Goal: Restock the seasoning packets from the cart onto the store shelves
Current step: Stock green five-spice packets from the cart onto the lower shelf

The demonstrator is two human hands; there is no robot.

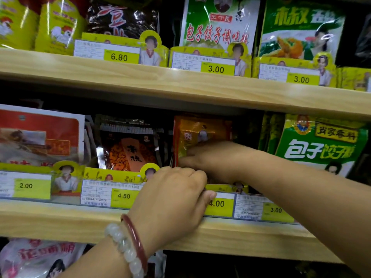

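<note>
An orange-and-red seasoning packet (197,133) stands upright on the middle wooden shelf (241,235), above the 4.00 price tag (219,203). My right hand (208,159) lies across the packet's lower front, fingers pointing left and touching it. My left hand (172,197), with two bracelets on its wrist, rests on the shelf's front rail just below, fingers curled over the yellow label strip. Whether either hand holds the packet is hidden. The cart is out of view.
A dark packet (128,149) stands left of the orange one, a red-and-white pack (40,135) further left, and a green pack (319,145) to the right. The upper shelf (180,83) carries more packs. Pink-lettered bags (40,257) sit below.
</note>
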